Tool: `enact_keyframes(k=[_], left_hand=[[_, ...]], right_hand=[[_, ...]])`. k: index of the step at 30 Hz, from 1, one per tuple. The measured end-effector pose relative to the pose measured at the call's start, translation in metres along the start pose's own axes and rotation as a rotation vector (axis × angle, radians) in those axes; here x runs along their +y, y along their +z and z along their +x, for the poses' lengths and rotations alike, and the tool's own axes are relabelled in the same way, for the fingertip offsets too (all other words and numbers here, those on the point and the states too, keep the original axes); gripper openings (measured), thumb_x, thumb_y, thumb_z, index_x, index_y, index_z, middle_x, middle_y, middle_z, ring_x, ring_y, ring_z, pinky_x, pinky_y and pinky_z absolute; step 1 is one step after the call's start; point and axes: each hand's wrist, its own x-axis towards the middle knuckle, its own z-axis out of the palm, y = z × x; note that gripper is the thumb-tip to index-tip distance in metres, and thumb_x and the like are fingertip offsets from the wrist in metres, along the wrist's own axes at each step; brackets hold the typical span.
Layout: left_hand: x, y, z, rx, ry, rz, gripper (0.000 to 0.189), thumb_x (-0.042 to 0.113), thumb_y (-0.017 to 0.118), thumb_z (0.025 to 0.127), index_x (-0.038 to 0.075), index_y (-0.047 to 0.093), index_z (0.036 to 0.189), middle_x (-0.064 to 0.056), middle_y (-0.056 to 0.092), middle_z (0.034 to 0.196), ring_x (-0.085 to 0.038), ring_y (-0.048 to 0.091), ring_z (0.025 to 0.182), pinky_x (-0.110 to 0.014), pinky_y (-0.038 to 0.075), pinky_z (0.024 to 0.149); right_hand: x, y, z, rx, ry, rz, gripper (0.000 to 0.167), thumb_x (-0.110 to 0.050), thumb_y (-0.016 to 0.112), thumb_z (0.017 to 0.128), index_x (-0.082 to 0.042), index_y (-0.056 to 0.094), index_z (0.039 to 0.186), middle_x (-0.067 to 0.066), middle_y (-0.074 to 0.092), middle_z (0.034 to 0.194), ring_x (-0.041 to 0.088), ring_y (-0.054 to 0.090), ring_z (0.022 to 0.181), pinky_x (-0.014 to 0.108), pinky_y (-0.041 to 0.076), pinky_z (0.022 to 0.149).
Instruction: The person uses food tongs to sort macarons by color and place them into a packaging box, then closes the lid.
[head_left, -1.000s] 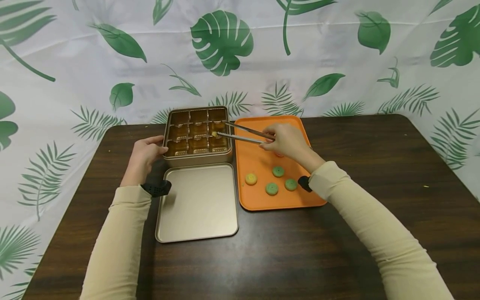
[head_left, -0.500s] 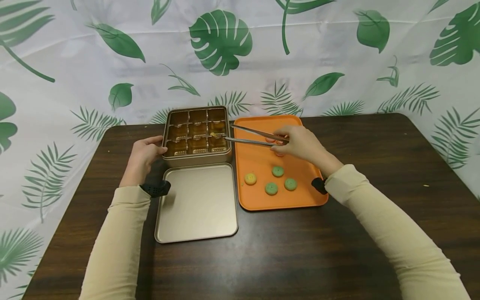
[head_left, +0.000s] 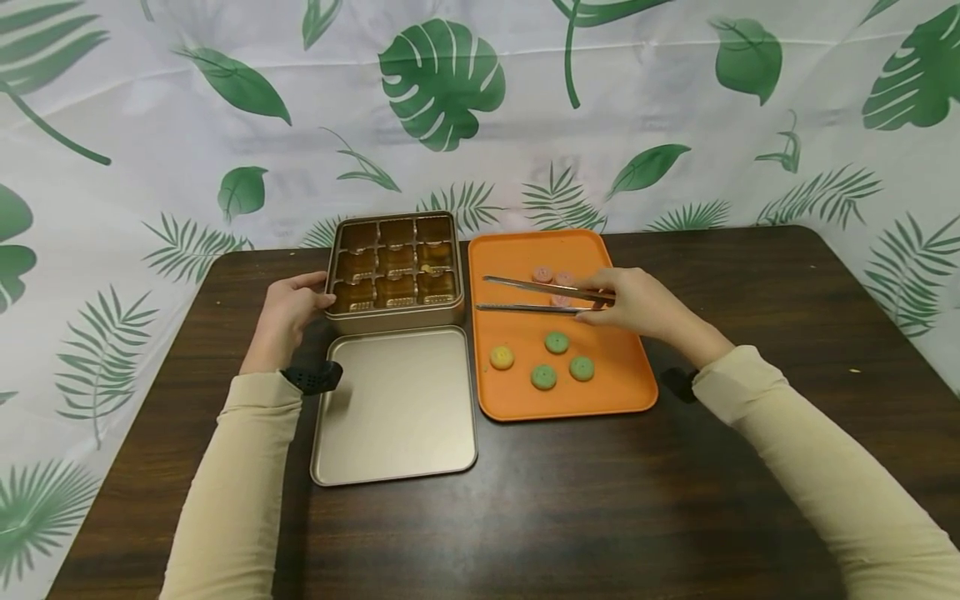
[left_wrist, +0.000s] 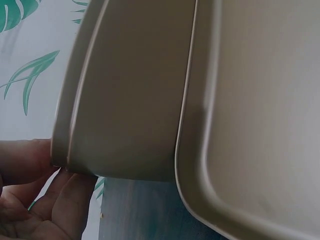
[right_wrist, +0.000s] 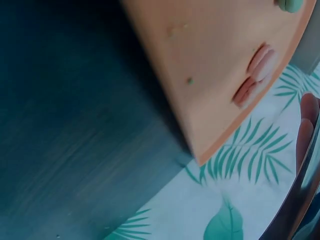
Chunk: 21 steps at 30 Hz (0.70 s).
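Observation:
My left hand [head_left: 288, 312] holds the left side of a gold tin box [head_left: 397, 320], its thumb at the rim near the front corner. Brown dividers split the tin into several compartments, and something small and yellow [head_left: 427, 268] shows in the middle one on the right. Metal tongs [head_left: 536, 287] are gripped in my right hand [head_left: 641, 304]; their tips stand apart over the orange tray [head_left: 607, 400], with nothing between them. On that tray are three pink macarons [head_left: 542, 273], partly behind the tongs, three green macarons [head_left: 543, 377] and one yellow macaron [head_left: 502, 358].
A flat gold lid [head_left: 397, 408] lies in front of the tin, left of the tray. Dark wooden tabletop [head_left: 525, 508] spreads around them. Behind the table hangs a white leaf-print cloth [head_left: 525, 133]. Small crumbs [right_wrist: 190, 80] dot the tray.
The tongs have drawn back rightward from the tin to above the tray. Something yellow at their tips has been left in the tin. My left hand has stayed on the tin.

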Motion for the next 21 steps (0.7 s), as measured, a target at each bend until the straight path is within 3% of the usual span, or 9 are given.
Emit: enact_keyframes(k=[21], left_hand=[[0.0, 0.0, -0.001, 0.003, -0.004, 0.024, 0.055, 0.004, 0.044, 0.098, 0.01, 0.031, 0.15, -0.015, 0.025, 0.157, -0.03, 0.031, 0.143, -0.044, 0.025, 0.121]], right_hand=[[0.017, 0.01, -0.021, -0.063, -0.075, 0.057, 0.038, -0.023, 0.078, 0.08, -0.007, 0.07, 0.114, 0.003, 0.067, 0.09, 0.013, 0.055, 0.073, 0.022, 0.049, 0.06]])
